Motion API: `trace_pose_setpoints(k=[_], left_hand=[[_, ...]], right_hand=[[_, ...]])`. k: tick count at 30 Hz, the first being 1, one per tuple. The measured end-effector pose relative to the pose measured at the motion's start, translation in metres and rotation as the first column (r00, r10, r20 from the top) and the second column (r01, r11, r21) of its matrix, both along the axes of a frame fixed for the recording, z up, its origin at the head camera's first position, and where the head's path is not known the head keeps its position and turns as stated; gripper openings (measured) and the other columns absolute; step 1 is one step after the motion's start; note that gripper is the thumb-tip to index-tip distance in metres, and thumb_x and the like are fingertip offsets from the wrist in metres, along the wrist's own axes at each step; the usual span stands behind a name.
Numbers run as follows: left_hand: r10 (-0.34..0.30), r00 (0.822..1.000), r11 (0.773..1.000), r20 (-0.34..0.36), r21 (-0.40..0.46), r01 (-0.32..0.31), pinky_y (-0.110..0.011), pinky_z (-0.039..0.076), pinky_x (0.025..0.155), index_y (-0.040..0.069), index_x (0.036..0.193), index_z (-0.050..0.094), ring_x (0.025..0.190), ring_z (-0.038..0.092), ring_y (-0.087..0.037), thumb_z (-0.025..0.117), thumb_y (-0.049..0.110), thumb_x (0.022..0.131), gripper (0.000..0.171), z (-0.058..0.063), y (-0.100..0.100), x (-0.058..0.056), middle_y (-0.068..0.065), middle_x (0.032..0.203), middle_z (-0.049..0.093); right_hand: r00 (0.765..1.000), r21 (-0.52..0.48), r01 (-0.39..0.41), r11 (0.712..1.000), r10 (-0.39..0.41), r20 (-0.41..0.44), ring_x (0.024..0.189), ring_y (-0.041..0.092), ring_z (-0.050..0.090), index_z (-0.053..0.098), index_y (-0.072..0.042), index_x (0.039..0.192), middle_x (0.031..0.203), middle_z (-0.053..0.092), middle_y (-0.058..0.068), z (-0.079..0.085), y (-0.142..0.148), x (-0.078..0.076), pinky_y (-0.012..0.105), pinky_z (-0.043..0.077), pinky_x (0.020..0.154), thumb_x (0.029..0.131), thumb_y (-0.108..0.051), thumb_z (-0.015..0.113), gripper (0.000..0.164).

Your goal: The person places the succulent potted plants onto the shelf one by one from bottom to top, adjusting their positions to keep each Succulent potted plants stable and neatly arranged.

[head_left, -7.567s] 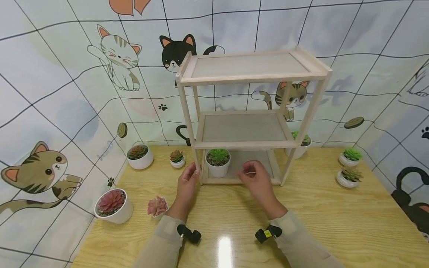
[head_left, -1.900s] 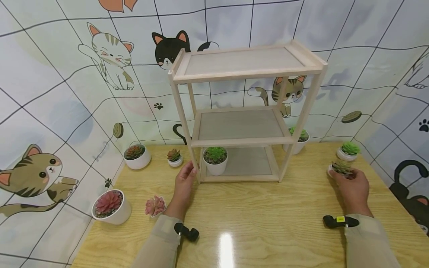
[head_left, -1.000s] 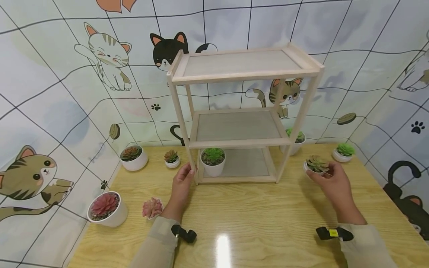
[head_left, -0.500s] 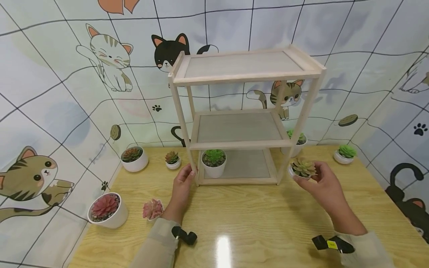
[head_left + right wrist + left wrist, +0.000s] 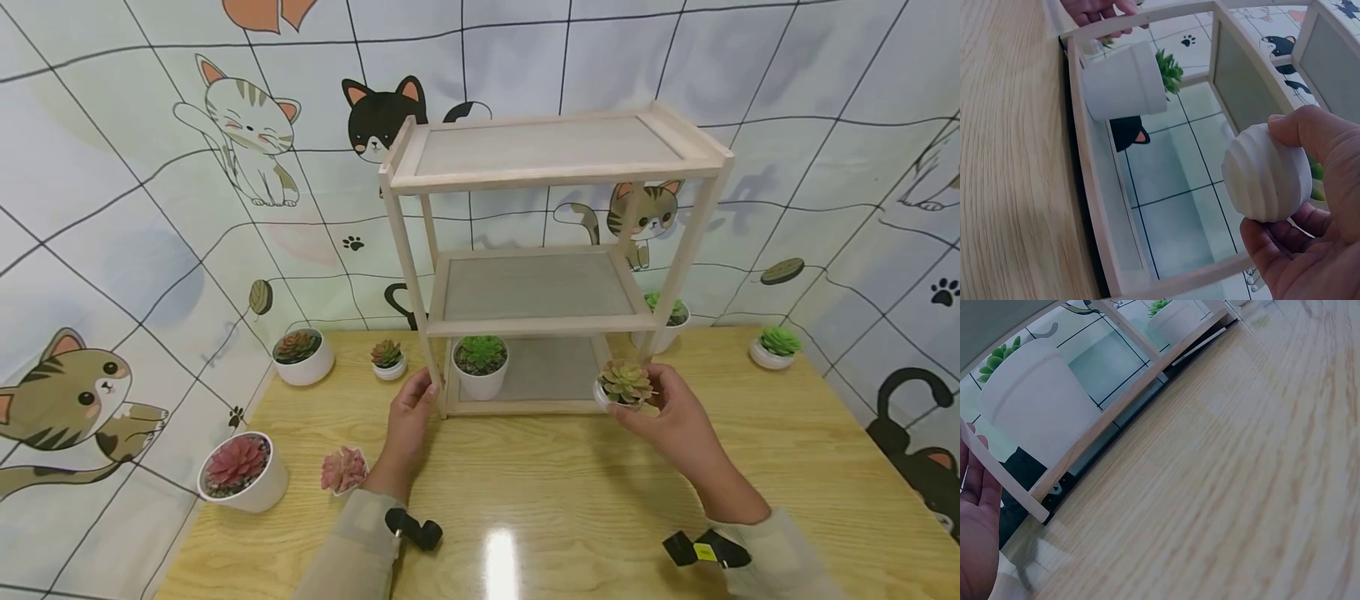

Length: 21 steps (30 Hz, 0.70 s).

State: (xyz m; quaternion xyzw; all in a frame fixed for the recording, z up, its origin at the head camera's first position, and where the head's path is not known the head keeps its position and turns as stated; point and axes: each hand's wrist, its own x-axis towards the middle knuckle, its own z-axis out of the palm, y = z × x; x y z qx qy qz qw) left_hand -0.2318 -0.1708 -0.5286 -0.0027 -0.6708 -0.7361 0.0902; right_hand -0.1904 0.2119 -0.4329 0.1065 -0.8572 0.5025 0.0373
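A small potted succulent (image 5: 626, 382) with yellow-green leaves is in my right hand (image 5: 678, 421). Thumb and fingers grip its ribbed white pot (image 5: 1266, 174), held at the front right of the bottom tier of a three-tier wooden shelf (image 5: 547, 325). My left hand (image 5: 407, 421) holds the shelf's front left post low down, its fingers partly behind the post (image 5: 1007, 478). On the bottom tier, at the left, a larger green succulent in a white pot (image 5: 482, 367) stands upright.
Left of the shelf stand several potted succulents, among them a dark red one (image 5: 243, 471), a pink one (image 5: 345, 471) and a brownish one (image 5: 302, 357). A green plant (image 5: 667, 321) stands behind the right post. Another small one (image 5: 776, 346) sits far right.
My right hand has taken the small succulent from the table's right side and carried it left to the shelf's front. The left hand stays at the post.
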Motion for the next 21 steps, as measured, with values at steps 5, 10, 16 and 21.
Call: trace_pose_setpoints(k=[5,10,16,21], left_hand=[[-0.001,1.000,1.000,0.005,0.011,0.001,-0.022,0.045,0.100,-0.005,0.144,0.053,0.113,0.061,-0.006,0.055,0.014,0.108,0.041,0.000,0.001,0.000,-0.021,0.131,0.063],[-0.005,1.000,1.000,-0.001,0.019,0.005,-0.023,0.045,0.100,-0.005,0.143,0.054,0.115,0.060,-0.010,0.056,0.015,0.107,0.041,0.002,0.001,0.001,-0.019,0.130,0.064],[-0.008,1.000,1.000,-0.003,0.012,0.008,-0.023,0.045,0.100,-0.005,0.143,0.053,0.114,0.060,-0.009,0.056,0.014,0.107,0.041,0.001,0.000,0.000,-0.015,0.127,0.066],[-0.007,1.000,1.000,-0.009,0.008,0.007,-0.022,0.045,0.100,-0.004,0.142,0.055,0.113,0.061,-0.006,0.055,0.014,0.107,0.040,0.000,0.000,-0.001,-0.022,0.131,0.063]], right_hand=[[1.000,0.001,-0.005,1.000,0.005,0.001,0.110,0.007,0.056,0.047,-0.001,0.143,0.131,0.056,0.014,-0.003,-0.013,-0.004,0.021,0.053,0.088,0.093,-0.020,0.080,0.063],[1.000,0.018,-0.003,1.000,0.003,-0.013,0.115,0.018,0.056,0.049,-0.001,0.141,0.130,0.057,0.014,-0.008,-0.024,-0.011,0.027,0.051,0.098,0.092,-0.022,0.081,0.062],[0.999,0.028,-0.008,1.000,0.009,-0.033,0.117,0.025,0.057,0.048,0.001,0.141,0.129,0.058,0.016,-0.016,-0.035,-0.019,0.035,0.049,0.101,0.092,-0.020,0.081,0.062],[0.999,0.002,-0.021,1.000,0.021,-0.032,0.116,0.025,0.057,0.049,0.001,0.140,0.129,0.059,0.016,-0.022,-0.044,-0.025,0.035,0.050,0.099,0.091,-0.020,0.082,0.063]])
